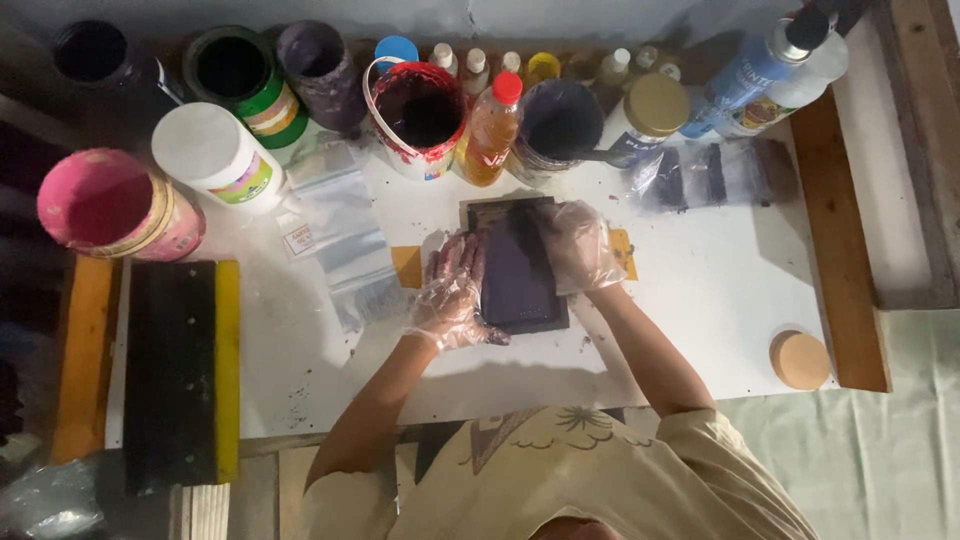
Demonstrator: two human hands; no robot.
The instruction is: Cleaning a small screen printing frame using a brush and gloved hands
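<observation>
Thin clear-plastic gloves, matt white tabletop

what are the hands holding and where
Both gloved hands press on a small dark screen frame: left hand on its left edge, right hand on its upper right edge.

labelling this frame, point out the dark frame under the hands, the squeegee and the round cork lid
dark frame (pixel 520 275), head view, on its dark purple middle between the hands
squeegee (pixel 172 370), head view, on its black body
cork lid (pixel 799 359), head view, on its flat top
</observation>
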